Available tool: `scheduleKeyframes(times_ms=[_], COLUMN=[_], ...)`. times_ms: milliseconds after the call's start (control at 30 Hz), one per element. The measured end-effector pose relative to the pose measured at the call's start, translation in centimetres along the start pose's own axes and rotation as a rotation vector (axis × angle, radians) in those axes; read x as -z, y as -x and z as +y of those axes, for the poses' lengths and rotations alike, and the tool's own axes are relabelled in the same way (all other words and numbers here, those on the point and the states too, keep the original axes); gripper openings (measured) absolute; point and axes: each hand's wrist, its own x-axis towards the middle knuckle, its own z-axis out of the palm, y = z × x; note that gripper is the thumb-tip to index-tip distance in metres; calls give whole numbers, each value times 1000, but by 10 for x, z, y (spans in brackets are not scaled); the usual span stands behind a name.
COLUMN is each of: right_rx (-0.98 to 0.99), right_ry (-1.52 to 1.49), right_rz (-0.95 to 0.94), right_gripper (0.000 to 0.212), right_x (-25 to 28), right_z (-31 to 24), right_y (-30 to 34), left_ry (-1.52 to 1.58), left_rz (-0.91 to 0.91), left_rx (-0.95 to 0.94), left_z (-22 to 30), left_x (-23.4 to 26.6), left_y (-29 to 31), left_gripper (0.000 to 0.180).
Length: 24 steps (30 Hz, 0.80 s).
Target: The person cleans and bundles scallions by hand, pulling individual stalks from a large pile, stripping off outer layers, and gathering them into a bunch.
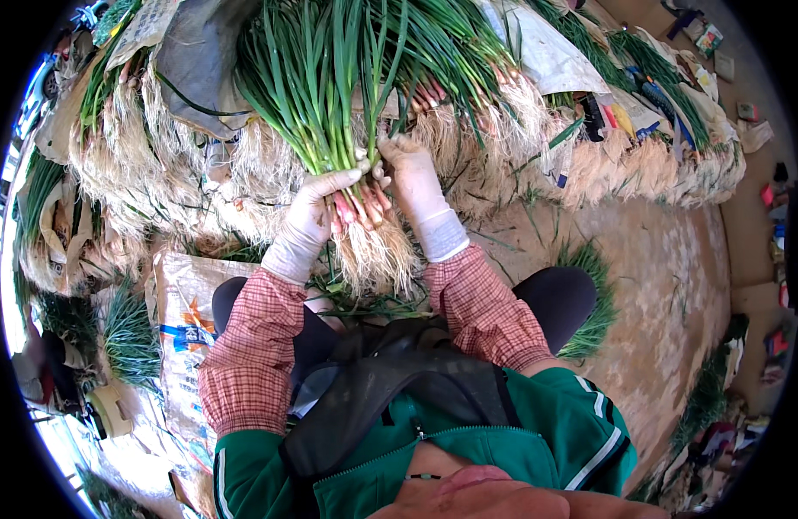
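Note:
A bunch of spring onions (325,95) is held upright before me, its long green leaves fanning away from me. Pinkish bulb ends and pale stringy roots (374,251) hang toward my lap. My left hand (317,203), in a whitish glove, is wrapped round the stems just above the bulbs, thumb across the front. On the other side of the bunch, my right hand (409,169), gloved too, has its fingers curled in against the stems. Exactly which stalks those right fingers pinch is partly hidden.
More spring onions with long roots (477,112) lie in a row across the far side, partly covered by sheets (554,56). A printed woven sack (178,303) lies at my left. Loose green leaves (589,294) lie beside my right knee on the brown floor (658,259).

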Motion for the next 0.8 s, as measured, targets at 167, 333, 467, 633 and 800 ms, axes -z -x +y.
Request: scheduleKeyframes(times_ms=[167,333,467,633,800], right_rx=[158,-92,462,286,310], right_ry=[85,1713,663,1804,1013], right_rz=[-15,-481,375,336,152], right_gripper=[15,26,26,32,14], right_x=[66,45,104,132,67], right_z=[60,19,-72,-126,-101], right_y=[-39,6,-18,-48,31], left_ry=[83,89,89,164,161], left_rz=[-162,-76,-166,-336,-195], left_rx=[94,-56,-8,-61,-79], left_z=[3,12,8,11,13], left_x=[1,8,-3,-9,-24], left_y=[-7,9,-4,-9,-6], left_gripper=[44,51,55,59,61])
